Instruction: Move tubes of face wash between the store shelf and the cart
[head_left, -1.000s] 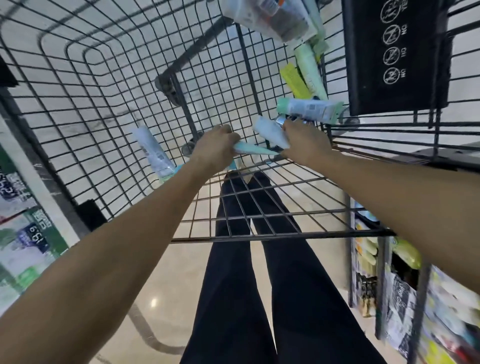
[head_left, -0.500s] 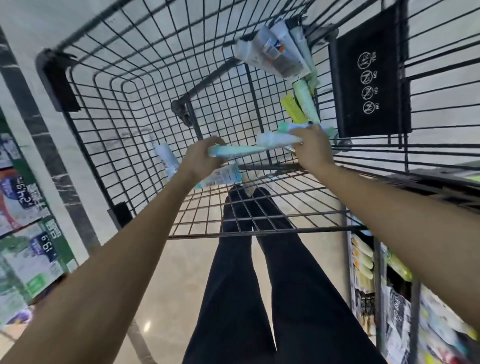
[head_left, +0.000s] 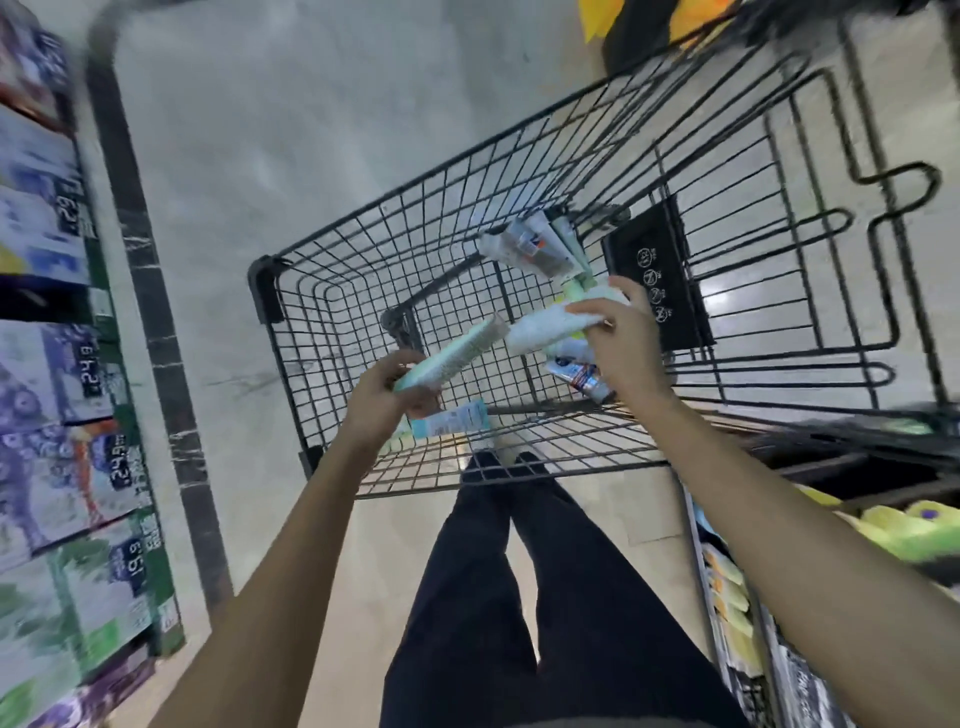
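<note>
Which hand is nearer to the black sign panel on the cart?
Right. The right hand, holding white tubes, is just beside the black sign panel; the left hand, gripping a mint-green tube, is farther away.

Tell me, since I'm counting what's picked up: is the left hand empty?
No, the left hand holds a pale green tube above the cart.

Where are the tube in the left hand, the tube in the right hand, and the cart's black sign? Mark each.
Mint tube (head_left: 452, 353): head view, middle of its body above the left hand.
White tube (head_left: 545, 327): head view, its body left of the right hand.
Black sign (head_left: 657, 291): head view, its printed face.
</note>
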